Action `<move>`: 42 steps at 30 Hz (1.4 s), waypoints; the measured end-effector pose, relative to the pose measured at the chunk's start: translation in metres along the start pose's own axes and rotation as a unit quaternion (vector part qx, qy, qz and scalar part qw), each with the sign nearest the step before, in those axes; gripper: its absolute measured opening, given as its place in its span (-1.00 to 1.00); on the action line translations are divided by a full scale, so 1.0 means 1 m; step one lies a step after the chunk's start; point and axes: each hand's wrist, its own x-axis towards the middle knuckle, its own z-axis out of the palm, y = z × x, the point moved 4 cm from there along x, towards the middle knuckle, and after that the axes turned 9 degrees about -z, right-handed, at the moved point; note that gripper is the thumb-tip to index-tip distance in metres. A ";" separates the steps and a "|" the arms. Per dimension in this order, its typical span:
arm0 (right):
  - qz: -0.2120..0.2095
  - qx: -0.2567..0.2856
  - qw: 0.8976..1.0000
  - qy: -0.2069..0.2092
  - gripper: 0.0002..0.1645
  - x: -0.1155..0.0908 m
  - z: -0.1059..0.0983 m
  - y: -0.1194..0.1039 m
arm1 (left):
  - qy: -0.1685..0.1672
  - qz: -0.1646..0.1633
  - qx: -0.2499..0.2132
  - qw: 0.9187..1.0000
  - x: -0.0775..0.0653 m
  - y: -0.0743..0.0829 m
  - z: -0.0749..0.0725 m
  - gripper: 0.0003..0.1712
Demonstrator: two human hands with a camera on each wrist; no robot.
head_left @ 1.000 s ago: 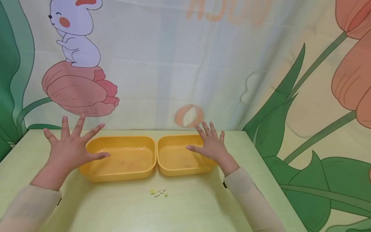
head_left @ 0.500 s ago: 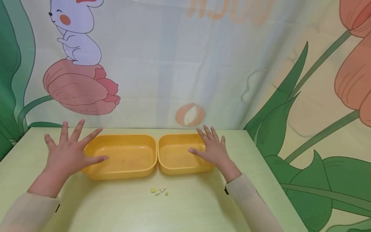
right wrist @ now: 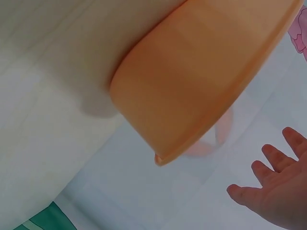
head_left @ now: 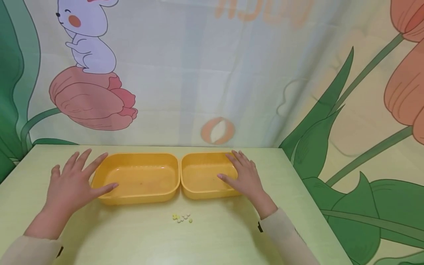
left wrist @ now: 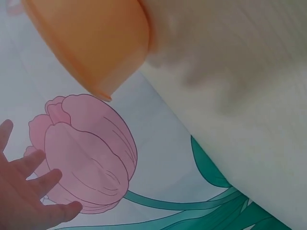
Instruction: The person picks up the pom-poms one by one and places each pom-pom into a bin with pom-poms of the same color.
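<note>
Two yellow-orange plastic bins stand side by side on the table, the left bin [head_left: 139, 200] wider than the right bin [head_left: 212, 194]. My left hand [head_left: 69, 187] is spread over the left bin's outer end, thumb across its near corner. Over the right bin's outer end hovers my right hand [head_left: 246, 178], fingers apart. Neither hand holds anything. The left wrist view has the left hand [left wrist: 24, 191] apart from the bin wall [left wrist: 103, 38]; the right wrist view likewise has the right hand [right wrist: 278, 187] clear of the bin wall [right wrist: 177, 86].
In front of the bins, several tiny yellow and whitish pellets [head_left: 182, 218] lie on the pale table [head_left: 159, 243]. A printed curtain [head_left: 165, 73] with a rabbit and tulips hangs behind the table's far edge and along the right side.
Both hands have lowered toward the bins' outer ends, the left also shifting slightly left. Their fingers look less widely spread. Bins and pellets stay put on the table.
</note>
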 end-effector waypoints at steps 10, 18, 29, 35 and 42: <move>-0.030 0.083 0.996 -0.003 -0.20 -0.014 0.003 -0.007 | -0.025 -0.027 -0.155 0.987 -0.009 -0.015 0.007 -0.07; -0.026 0.182 0.983 -0.014 -0.35 -0.024 0.004 -0.016 | -0.068 -0.113 -0.243 0.961 -0.010 -0.032 0.011 -0.18; -0.018 0.249 0.967 -0.046 -0.55 -0.034 0.018 -0.024 | -0.136 -0.168 -0.277 0.936 -0.009 -0.042 0.026 -0.19; -0.009 0.297 0.950 -0.099 -0.67 -0.036 0.031 -0.030 | -0.171 -0.196 -0.313 0.913 -0.011 -0.043 0.032 -0.18; -0.008 0.304 0.935 -0.181 -0.67 -0.035 0.054 -0.037 | -0.207 -0.212 -0.344 0.891 -0.011 -0.047 0.040 -0.18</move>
